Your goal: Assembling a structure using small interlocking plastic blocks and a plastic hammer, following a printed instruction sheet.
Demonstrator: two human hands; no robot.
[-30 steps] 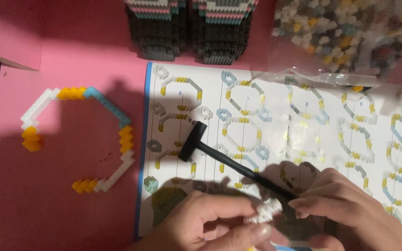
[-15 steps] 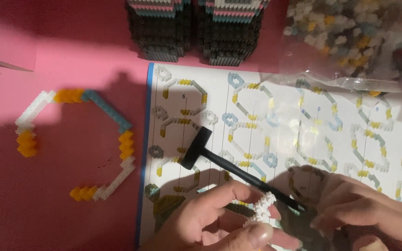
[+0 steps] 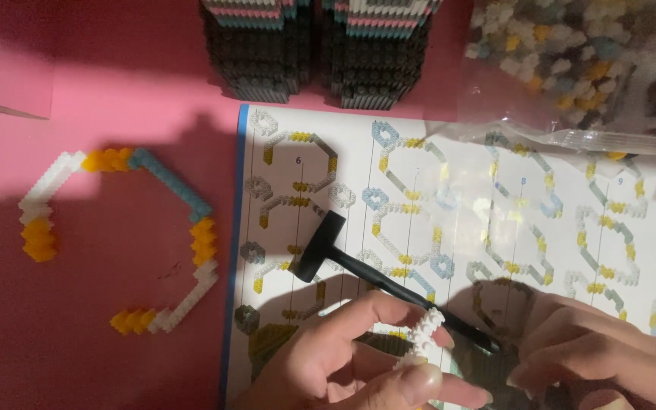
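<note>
Nearest the camera, a short white toothed strip of small interlocking bricks (image 3: 424, 337) is being pinched between thumb and fingertips of the left hand (image 3: 358, 357), the remaining fingers being curled loosely beneath it. The strip is being held just above the lower edge of the instruction sheet (image 3: 465, 220).

Just beside it, the right hand (image 3: 601, 357) is being kept half closed, fingers bent inward; whether anything is being gripped cannot be told. Its fingertips are being rested near the handle end of a small black hammer-shaped tool (image 3: 373, 269), which is lying diagonally across the sheet, head toward the upper left.

Left of the sheet, on the pink tabletop (image 3: 115, 91), a partly built open ring (image 3: 127, 235) of white, orange and teal bricks is being left flat, well apart from both hands.

Farther off, at the top right, a clear plastic bag (image 3: 578, 68) is being filled by loose small bricks in white, grey, yellow and teal; its lower edge is overlapping the sheet. At the top centre, two stacks of dark plates (image 3: 320, 45) are being kept side by side, touching.
</note>
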